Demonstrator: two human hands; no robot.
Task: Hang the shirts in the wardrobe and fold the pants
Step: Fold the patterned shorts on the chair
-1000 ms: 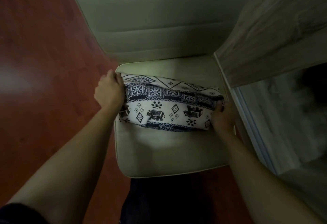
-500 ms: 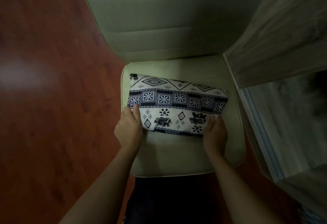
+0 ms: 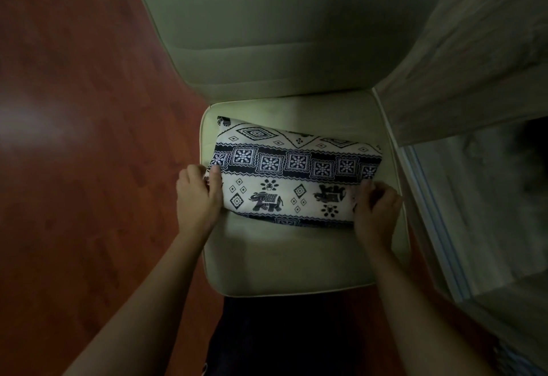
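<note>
The pants [image 3: 296, 174], white with dark blue elephant and diamond print, lie folded into a flat rectangle on the pale green seat of a chair [image 3: 284, 260]. My left hand [image 3: 197, 197] grips the bundle's left end, thumb on top of the cloth. My right hand [image 3: 375, 209] holds the right end near the front corner, fingers curled around the edge. No shirts or wardrobe are in sight.
The chair's padded backrest [image 3: 267, 34] rises behind the seat. Red-brown wood floor [image 3: 89, 138] spreads to the left. A light wood-grain panel [image 3: 474, 49] and a pale ledge [image 3: 474, 227] stand close on the right. My dark-clothed legs [image 3: 281, 337] are below the seat's front edge.
The hands slid from the pants' front edge out to its two ends. The folded bundle stays in about the same place on the seat.
</note>
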